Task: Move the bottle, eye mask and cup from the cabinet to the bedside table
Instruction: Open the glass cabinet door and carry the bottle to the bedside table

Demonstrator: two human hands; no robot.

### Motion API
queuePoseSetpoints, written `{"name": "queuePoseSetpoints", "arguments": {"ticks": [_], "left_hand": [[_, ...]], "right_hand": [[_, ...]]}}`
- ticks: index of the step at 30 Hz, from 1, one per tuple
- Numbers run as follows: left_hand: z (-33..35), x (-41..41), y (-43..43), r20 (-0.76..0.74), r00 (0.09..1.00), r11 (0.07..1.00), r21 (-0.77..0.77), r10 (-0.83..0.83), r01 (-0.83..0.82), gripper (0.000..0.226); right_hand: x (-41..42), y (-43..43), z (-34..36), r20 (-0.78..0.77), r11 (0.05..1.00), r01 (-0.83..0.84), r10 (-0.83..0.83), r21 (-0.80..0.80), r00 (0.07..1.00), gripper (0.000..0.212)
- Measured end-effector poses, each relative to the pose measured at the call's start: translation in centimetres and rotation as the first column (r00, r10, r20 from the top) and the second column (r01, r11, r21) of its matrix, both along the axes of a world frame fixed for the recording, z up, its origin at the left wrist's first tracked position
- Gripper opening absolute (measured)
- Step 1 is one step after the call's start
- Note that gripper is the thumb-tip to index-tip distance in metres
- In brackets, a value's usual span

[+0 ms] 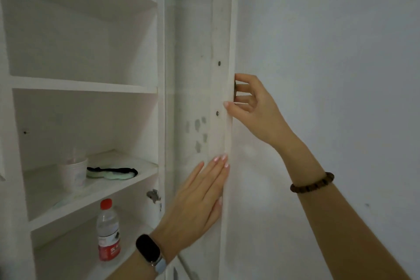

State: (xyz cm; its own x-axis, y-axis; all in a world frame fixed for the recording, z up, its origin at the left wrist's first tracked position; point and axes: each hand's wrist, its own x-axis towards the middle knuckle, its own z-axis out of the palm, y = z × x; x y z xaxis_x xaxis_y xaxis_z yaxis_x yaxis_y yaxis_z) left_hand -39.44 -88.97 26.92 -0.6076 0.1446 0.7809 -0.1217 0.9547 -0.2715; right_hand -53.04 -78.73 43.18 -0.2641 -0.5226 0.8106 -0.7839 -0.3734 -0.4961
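A white cabinet (86, 85) stands open in front of me. On a middle shelf sits a white paper cup (72, 173), and just right of it lies a green and black eye mask (112, 173). One shelf lower stands a clear plastic bottle (108, 231) with a red cap and red label. My right hand (250, 104) grips the dark handle on the outer face of the open cabinet door (218, 29). My left hand (200, 198) lies flat against the door's inner side, fingers together, holding nothing.
A plain white wall (329, 52) fills the right side beyond the door. The upper shelves (79, 2) hold nothing visible. Chipped paint marks the door's inner face. The bedside table is out of view.
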Motion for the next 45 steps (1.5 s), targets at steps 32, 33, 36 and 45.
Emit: {"name": "queuePoseSetpoints", "arguments": {"ticks": [32, 33, 36, 45], "left_hand": [[2.0, -11.9, 0.5, 0.144, 0.972, 0.979, -0.111, 0.187, -0.172, 0.057], [1.9, -12.0, 0.5, 0.147, 0.971, 0.979, -0.106, 0.188, -0.173, 0.058], [1.7, -11.7, 0.6, 0.146, 0.973, 0.982, -0.093, 0.178, -0.166, 0.058], [-1.1, -6.9, -1.9, 0.113, 0.979, 0.981, 0.076, 0.17, -0.179, 0.05]], "right_hand": [[-10.6, 0.2, -0.7, 0.0, 0.975, 0.194, -0.195, 0.108, 0.981, 0.052], [-10.6, 0.3, -0.7, -0.002, 0.973, 0.198, -0.199, 0.116, 0.98, 0.051], [-10.3, 0.4, -0.6, -0.009, 0.965, 0.224, -0.225, 0.134, 0.974, 0.052], [-6.1, 1.6, -5.1, -0.146, 0.899, 0.432, -0.438, -0.069, 0.887, 0.038]]}}
